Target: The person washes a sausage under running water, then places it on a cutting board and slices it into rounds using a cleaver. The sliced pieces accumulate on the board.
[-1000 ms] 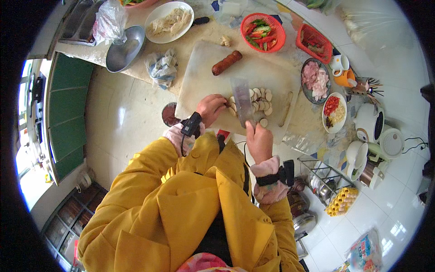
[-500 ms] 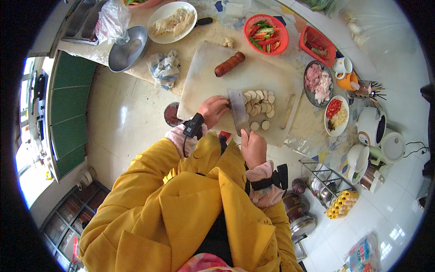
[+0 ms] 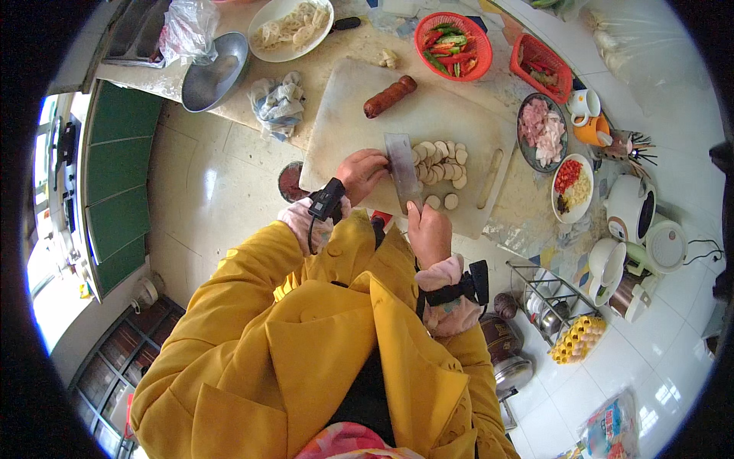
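My right hand is closed round the handle of a cleaver, whose broad blade stands on the white cutting board. Just left of the blade lies my left hand, fingers curled down and close together; what they grip is hidden under them. Pale round slices with darker edges lie in overlapping rows right of the blade, and two loose ones rest nearer to me. Toward the far side of the board lies a brown-red sausage.
Behind the board stand a red basket of cut peppers and a white plate of pale slices. A crumpled cloth and metal bowl are at left. Sliced meat and a plate of chopped seasonings sit at right.
The view has shifted slightly, so the counter sits a little higher in the picture. Both hands and the cleaver keep nearly the same places on the board.
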### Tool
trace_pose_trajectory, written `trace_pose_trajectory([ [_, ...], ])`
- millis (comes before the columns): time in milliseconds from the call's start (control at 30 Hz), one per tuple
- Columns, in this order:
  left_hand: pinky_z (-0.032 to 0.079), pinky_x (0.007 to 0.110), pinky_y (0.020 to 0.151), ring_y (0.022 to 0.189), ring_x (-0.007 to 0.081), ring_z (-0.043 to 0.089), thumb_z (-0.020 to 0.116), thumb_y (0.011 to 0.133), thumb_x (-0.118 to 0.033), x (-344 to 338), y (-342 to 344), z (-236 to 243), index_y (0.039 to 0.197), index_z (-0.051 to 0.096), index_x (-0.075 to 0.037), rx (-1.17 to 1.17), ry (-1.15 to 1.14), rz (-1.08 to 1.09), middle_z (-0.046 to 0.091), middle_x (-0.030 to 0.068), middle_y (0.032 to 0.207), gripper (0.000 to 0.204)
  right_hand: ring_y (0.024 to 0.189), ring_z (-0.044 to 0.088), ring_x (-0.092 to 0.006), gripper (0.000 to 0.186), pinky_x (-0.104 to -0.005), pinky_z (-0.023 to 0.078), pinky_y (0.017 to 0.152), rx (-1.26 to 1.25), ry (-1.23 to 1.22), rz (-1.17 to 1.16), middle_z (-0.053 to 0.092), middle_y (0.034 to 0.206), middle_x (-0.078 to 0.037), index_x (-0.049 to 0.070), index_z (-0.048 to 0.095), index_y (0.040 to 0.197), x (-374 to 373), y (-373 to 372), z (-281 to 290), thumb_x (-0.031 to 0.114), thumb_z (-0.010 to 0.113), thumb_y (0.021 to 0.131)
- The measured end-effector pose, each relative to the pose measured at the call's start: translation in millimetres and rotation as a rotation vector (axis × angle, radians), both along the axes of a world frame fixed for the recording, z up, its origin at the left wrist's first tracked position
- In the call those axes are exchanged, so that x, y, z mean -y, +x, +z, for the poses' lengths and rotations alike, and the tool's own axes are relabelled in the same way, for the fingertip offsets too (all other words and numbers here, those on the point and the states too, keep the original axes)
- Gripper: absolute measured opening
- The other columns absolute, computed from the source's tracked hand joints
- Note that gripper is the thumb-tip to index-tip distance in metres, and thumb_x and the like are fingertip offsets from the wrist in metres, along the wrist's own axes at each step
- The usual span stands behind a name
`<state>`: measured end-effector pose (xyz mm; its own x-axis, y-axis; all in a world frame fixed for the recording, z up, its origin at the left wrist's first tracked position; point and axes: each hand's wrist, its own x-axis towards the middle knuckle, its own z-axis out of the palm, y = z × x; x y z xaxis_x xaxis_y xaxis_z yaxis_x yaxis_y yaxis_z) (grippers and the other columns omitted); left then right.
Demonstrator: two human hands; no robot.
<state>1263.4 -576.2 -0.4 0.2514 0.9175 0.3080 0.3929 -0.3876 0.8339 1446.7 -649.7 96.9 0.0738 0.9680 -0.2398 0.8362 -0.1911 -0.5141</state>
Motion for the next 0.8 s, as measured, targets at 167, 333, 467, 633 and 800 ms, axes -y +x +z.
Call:
trace_pose_trajectory([
  [167, 0.054, 0.040, 0.081, 0.094, 0.0340, 0.065, 0.075, 0.074, -0.003, -0.8, -1.1, -7.3, 0.094, 0.067, -0.003, 0.008, -0.008, -0.008, 0.067, 0.0158, 0.100, 0.022, 0.060, 0.060, -0.0466, 0.047, -0.0529, 0.047, 0.056, -0.023, 0.021, -0.019, 0.058, 0.062, -0.027, -0.004, 0.062, 0.067, -3.8, -4.4, -3.1, 0.033, 0.054, 0.096],
  [333, 0.054, 0.040, 0.082, 0.095, 0.0341, 0.065, 0.076, 0.074, -0.004, 0.4, -2.0, -11.6, 0.094, 0.067, -0.003, -0.003, -0.010, 0.000, 0.067, 0.0160, 0.099, 0.022, 0.060, 0.060, -0.0460, 0.046, -0.0526, 0.047, 0.056, -0.016, 0.027, -0.001, 0.058, 0.061, -0.028, -0.005, 0.063, 0.068, -10.4, -9.0, -9.3, 0.032, 0.055, 0.095],
  [467, 0.054, 0.040, 0.083, 0.095, 0.0341, 0.065, 0.076, 0.074, -0.004, 0.4, -3.4, -13.6, 0.095, 0.067, -0.003, 0.004, -0.003, -0.006, 0.067, 0.0161, 0.100, 0.023, 0.062, 0.061, -0.0458, 0.047, -0.0532, 0.048, 0.058, -0.027, 0.022, -0.011, 0.059, 0.063, -0.028, -0.004, 0.063, 0.068, -14.3, -13.0, -14.7, 0.033, 0.054, 0.096],
  [633, 0.054, 0.040, 0.083, 0.097, 0.0343, 0.065, 0.076, 0.074, -0.004, 1.8, -3.1, -12.7, 0.095, 0.067, -0.003, -0.024, 0.022, -0.020, 0.067, 0.0168, 0.101, 0.023, 0.065, 0.062, -0.0461, 0.048, -0.0532, 0.049, 0.060, 0.008, 0.002, -0.065, 0.061, 0.067, -0.028, -0.004, 0.063, 0.070, -22.8, -27.0, -28.1, 0.035, 0.052, 0.096],
  [800, 0.054, 0.042, 0.084, 0.098, 0.0360, 0.064, 0.076, 0.072, -0.004, 3.9, -2.8, -8.1, 0.099, 0.067, -0.004, -0.010, 0.008, -0.045, 0.065, 0.0173, 0.103, 0.029, 0.066, 0.062, -0.0468, 0.050, -0.0539, 0.048, 0.060, -0.020, 0.051, -0.165, 0.061, 0.067, -0.029, -0.004, 0.063, 0.072, -29.4, -29.3, -38.8, 0.039, 0.053, 0.096],
])
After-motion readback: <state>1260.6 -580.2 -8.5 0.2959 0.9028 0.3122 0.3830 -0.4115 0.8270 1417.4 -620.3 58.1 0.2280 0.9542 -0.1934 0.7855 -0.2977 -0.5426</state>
